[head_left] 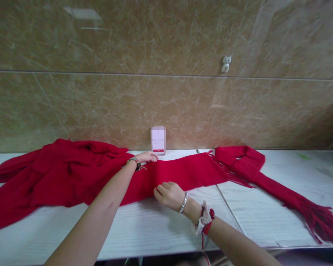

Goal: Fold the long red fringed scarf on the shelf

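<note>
A wide red scarf [185,171] lies spread across the white table, its fringed end pointing right. My left hand [147,157] is at the scarf's far edge, fingers closed on the cloth there. At the near edge, my right hand [170,194] has its fingers curled in a pinch on the fabric. A soft crease runs across the scarf between the two hands. Toward the left, the red cloth [72,177] lies bunched in loose, rumpled folds. Where the spread part passes into this heap is partly hidden by my left forearm.
A phone [158,140] with a lit screen leans upright against the tiled wall [105,107]. On the right, a narrow folded red scarf [277,188] trails its fringe over the front edge. The white table [144,229] has a seam right of my hands. A small cat-shaped hook [226,64] is on the wall.
</note>
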Demonstrator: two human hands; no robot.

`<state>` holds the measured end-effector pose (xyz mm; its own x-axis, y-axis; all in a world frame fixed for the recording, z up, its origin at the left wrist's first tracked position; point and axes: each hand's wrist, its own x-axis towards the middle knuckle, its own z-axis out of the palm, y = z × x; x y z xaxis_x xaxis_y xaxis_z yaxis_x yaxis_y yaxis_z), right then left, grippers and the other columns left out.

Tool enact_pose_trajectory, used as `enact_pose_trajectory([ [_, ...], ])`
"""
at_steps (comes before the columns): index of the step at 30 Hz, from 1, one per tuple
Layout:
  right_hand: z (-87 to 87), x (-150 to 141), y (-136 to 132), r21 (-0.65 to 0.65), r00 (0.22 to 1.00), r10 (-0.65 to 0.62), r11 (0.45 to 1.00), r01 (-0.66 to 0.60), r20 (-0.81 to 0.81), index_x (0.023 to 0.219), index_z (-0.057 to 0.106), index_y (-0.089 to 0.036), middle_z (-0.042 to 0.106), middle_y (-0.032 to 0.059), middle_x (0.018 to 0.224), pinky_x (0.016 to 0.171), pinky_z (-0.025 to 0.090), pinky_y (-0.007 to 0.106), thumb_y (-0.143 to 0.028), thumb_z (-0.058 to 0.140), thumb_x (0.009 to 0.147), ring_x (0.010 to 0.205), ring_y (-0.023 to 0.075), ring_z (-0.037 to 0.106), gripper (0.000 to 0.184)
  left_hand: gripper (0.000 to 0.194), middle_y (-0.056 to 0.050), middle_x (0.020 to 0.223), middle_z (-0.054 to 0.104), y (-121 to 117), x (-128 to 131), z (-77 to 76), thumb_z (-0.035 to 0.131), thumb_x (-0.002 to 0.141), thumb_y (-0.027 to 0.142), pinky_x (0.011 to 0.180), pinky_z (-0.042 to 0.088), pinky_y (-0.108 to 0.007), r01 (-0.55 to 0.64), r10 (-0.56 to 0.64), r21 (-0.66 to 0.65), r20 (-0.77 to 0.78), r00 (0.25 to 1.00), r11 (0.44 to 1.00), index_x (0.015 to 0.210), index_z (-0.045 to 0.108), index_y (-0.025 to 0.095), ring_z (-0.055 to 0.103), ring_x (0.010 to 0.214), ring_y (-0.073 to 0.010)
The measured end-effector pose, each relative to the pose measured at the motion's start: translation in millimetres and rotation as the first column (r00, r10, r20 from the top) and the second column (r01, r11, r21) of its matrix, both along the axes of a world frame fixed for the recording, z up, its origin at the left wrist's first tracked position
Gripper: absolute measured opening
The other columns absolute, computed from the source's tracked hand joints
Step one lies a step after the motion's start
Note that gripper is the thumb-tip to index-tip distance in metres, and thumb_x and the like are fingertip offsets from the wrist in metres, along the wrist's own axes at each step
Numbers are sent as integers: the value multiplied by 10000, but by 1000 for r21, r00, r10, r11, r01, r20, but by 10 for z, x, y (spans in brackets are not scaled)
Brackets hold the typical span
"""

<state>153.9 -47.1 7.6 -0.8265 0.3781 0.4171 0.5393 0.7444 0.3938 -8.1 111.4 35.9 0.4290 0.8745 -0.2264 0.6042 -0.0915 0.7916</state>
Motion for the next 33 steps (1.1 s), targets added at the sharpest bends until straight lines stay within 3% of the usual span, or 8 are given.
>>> enact_pose_trajectory([
  [4,195,203,0,58,999,-43,997,44,-16,850,593,-162,562,26,673,439,347,240,-112,368,883,563,122,506,233,398,-12,773,600,-17,71,141,666,559,358,638,383,-231,-29,28,1,162,986,1000,879,581,137,530,711,-126],
  [8,453,532,-1,129,990,-114,984,123,-79,881,596,-164,554,24,678,462,341,233,-152,368,902,570,118,495,229,383,-5,769,604,54,319,368,678,581,337,664,406,-236,-36,33,6,276,960,999,897,576,146,551,726,-125],
  [14,711,1142,-57,228,973,-180,951,210,-144,826,604,-151,568,41,736,496,343,225,-154,358,907,597,119,491,258,274,-2,740,630,209,1051,692,714,594,241,719,427,-252,12,-35,61,399,916,998,832,618,145,572,706,-118],
  [18,730,1551,-77,286,942,-245,908,305,-229,819,613,-145,561,44,725,523,353,217,-137,326,914,608,119,483,302,179,0,697,639,305,1593,758,670,643,139,739,438,-249,38,-70,81,431,899,996,817,629,135,579,667,-101],
  [21,664,1836,-53,303,925,-284,885,354,-253,852,617,-140,561,48,735,539,359,213,-126,311,916,616,119,479,313,173,-1,694,647,376,1924,686,637,661,102,737,445,-241,59,-86,78,426,901,995,830,632,138,583,653,-95],
  [24,500,2064,-6,258,910,-337,882,395,-241,857,622,-142,558,44,722,526,358,216,-115,322,908,598,119,469,306,164,-10,693,657,446,2171,508,619,651,87,723,455,-243,83,-101,64,387,917,995,807,645,135,589,652,-105],
  [29,118,2252,72,74,891,-417,897,435,-181,835,631,-140,562,48,714,568,407,226,-96,371,878,630,135,500,268,150,-17,656,661,538,2393,89,616,580,78,688,462,-259,128,-134,38,265,955,991,713,666,125,595,650,-144],
  [33,-38,2270,111,-106,815,-544,839,534,-198,952,624,-143,587,82,839,661,453,252,-67,408,833,742,161,534,258,155,-15,659,665,576,2449,-146,603,573,116,696,462,-265,145,-154,58,201,967,988,711,672,130,601,682,-164],
])
